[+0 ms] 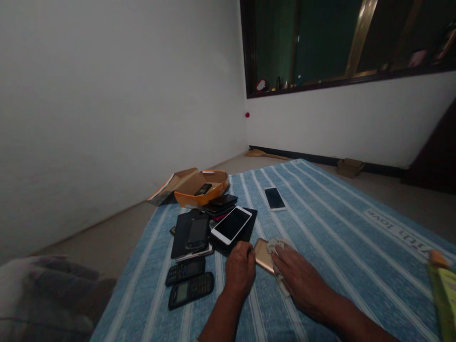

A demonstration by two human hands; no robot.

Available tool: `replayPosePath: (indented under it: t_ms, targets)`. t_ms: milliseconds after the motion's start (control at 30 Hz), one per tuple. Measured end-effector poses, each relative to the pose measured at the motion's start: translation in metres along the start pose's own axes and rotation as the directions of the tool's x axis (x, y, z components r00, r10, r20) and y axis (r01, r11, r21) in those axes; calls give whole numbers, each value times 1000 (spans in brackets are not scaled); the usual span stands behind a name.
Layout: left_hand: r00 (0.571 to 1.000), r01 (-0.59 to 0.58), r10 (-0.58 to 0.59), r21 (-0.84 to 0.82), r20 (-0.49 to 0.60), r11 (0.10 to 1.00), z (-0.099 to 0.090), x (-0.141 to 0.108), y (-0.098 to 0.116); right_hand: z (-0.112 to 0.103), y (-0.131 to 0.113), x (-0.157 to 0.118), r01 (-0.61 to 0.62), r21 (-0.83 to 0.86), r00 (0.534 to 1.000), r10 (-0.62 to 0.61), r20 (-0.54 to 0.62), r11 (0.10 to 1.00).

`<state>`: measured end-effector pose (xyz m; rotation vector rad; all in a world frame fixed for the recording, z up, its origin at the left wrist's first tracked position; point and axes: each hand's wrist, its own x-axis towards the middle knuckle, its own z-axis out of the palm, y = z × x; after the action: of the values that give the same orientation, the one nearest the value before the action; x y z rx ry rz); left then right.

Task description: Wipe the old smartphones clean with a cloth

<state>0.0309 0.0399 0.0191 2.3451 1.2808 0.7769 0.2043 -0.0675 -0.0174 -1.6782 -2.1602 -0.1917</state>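
Note:
A gold smartphone (262, 255) lies back side up on the striped blue cloth. My left hand (240, 268) is closed at its left edge, fingers curled, steadying it. Over the phone's right part, my right hand (297, 273) presses a crumpled pale rag (276, 244) with its fingers laid over it. Part of the phone is hidden under the rag and hand. Just beyond my left hand, a white smartphone (233, 224) with a dark screen rests on a pile of black devices. Two black keypad phones (191, 289) lie to the left of my left hand.
An open orange cardboard box (201, 192) with a small phone inside stands at the far left of the striped blue table covering (320, 223). Another white-framed smartphone (274, 198) lies farther back. A yellow-green item (445, 289) sits at the right edge.

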Motion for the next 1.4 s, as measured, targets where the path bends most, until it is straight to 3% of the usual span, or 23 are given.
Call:
replayPosePath:
  t_ms: [233, 533, 700, 867, 967, 1400]
  targets:
    - [1000, -14, 14, 26, -8, 1000, -2, 0, 2, 8, -13, 19, -28, -29, 999, 28, 26, 999]
    - [999, -22, 22, -12, -25, 1000, 0, 2, -3, 9, -22, 44, -46, 47, 988, 39, 151, 998]
    - [1000, -11, 10, -22, -10, 1000, 1, 2, -5, 8, -14, 19, -76, -33, 986, 81, 144, 997]
    - [1000, -2, 2, -23, 5, 1000, 1, 0, -4, 19, 2, -22, -48, -139, 999, 49, 2, 989]
    - [1000, 4, -4, -36, 2, 999, 0, -1, -3, 23, 7, -30, -37, -181, 998, 29, -49, 983]
    - [1000, -16, 15, -35, -19, 999, 0, -1, -7, 13, -22, 56, -22, 5, 979, 21, 205, 1000]
